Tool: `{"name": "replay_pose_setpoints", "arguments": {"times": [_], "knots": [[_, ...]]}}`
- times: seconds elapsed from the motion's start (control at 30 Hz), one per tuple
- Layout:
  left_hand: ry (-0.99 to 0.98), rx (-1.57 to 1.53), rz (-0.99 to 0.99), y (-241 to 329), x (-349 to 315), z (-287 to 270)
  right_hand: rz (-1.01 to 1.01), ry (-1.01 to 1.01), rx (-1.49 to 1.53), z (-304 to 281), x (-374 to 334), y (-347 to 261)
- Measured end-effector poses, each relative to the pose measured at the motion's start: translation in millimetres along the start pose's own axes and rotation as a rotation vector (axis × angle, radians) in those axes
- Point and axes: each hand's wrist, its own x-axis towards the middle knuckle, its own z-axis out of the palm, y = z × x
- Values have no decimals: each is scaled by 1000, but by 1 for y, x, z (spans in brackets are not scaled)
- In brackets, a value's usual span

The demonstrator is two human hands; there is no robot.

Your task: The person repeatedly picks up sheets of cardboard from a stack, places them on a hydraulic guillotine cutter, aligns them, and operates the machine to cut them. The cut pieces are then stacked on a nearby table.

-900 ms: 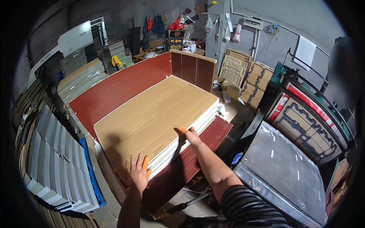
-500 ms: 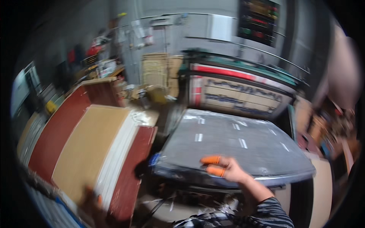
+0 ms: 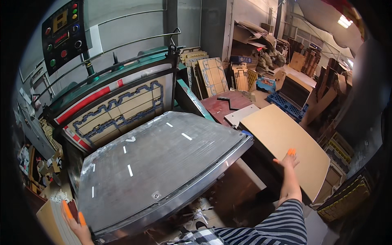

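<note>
My right hand [image 3: 289, 161], with orange finger covers, lies over the near part of a tan cardboard sheet [image 3: 281, 141] on the right. Its fingers point away from me and hold nothing. At the lower left my left hand [image 3: 75, 223] is raised beside the near left corner of the grey metal platen [image 3: 163, 159], its orange-covered fingers apart. Behind that hand is the edge of a stack of boards [image 3: 48, 218]. White strips are stuck on the platen. Facing it, the tilted upper part of the press carries a tan die board [image 3: 116, 110] with dark cutting outlines.
A control panel [image 3: 63, 36] with coloured buttons hangs at the upper left. Several die boards [image 3: 212, 75] lean behind the press. A dark red board [image 3: 226, 107] lies past the platen, near a blue pallet [image 3: 288, 107]. More boards [image 3: 345, 200] stand at the lower right.
The view has swung to the right. My right hand has gone from over the metal platen to the tan cardboard sheet. My left hand now shows near the platen's left corner.
</note>
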Motion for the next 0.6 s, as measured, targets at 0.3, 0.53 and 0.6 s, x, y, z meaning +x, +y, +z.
{"name": "replay_pose_setpoints", "arguments": {"times": [0.3, 0.53, 0.6], "knots": [[-319, -221, 117, 122, 39, 40, -515, 281, -160, 64, 87, 77], [-264, -310, 130, 133, 46, 39, -677, 939, -24, -109, 75, 40], [-204, -336, 154, 130, 50, 24, -738, 981, -100, -169, 15, 9]]}}
